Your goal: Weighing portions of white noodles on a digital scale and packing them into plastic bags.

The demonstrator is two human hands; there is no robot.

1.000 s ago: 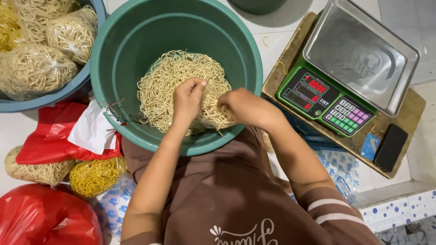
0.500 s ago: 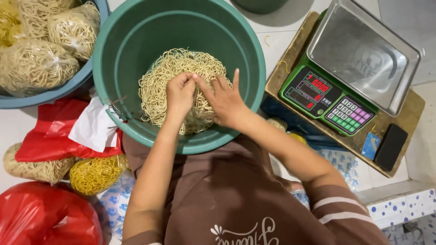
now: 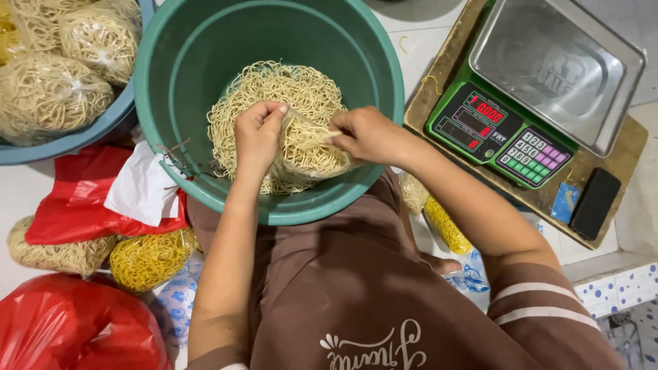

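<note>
White tiled floor surrounds a large green basin (image 3: 171, 103) that sits just in front of the person's lap, and everything else lies around it. Inside the basin, the left hand (image 3: 257, 133) is clenched on the mouth of a thin clear bag (image 3: 308, 154), and the right hand (image 3: 367, 133) pinches the opposite edge, holding it open over the loose noodles (image 3: 274, 85). The film looks flimsy: a hard pull could tear it, or a slipped grip could spill its strands back into the heap. The noodles are pale yellow, thin, dry-looking and tangled. Right of the basin stands a green scale (image 3: 500, 130) with a steel pan; left of it, a blue tub (image 3: 103, 127) holds filled bags.
</note>
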